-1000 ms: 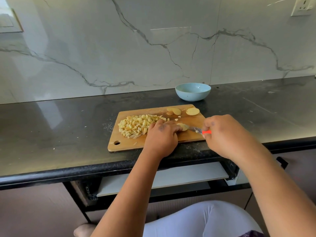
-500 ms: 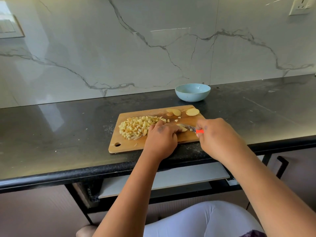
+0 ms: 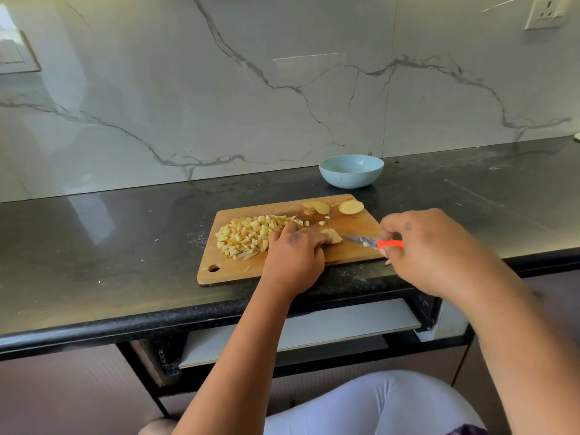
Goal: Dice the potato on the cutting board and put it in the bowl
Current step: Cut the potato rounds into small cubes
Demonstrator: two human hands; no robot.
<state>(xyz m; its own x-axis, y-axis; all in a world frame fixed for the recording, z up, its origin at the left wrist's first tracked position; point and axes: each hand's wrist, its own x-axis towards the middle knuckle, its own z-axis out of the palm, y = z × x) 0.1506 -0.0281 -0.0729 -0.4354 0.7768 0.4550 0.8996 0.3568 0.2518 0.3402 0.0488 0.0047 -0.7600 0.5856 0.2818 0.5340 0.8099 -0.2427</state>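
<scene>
Potato piece (image 3: 333, 236), pale yellow and cut flat, is lying mid cutting board (image 3: 351, 255), its long axis unclear, with the left hand (image 3: 295, 255) pinching it. Right hand (image 3: 430, 249) is gripping the orange-handled knife (image 3: 373, 242), its blade pointing toward the piece. Diced cubes (image 3: 248, 235) are sitting at the board's left and the bowl (image 3: 351, 171) beyond it.

Head view, looking forward-down over counter (image 3: 94, 246).

1. One cutting board (image 3: 351, 227).
2. One bowl (image 3: 351, 170), at the board's 12 o'clock.
3. One knife (image 3: 373, 242).
4. Roughly three potato slices (image 3: 351, 207), at its 1 o'clock.
5. One heap of diced potato (image 3: 248, 234), pieces beyond counting.
</scene>
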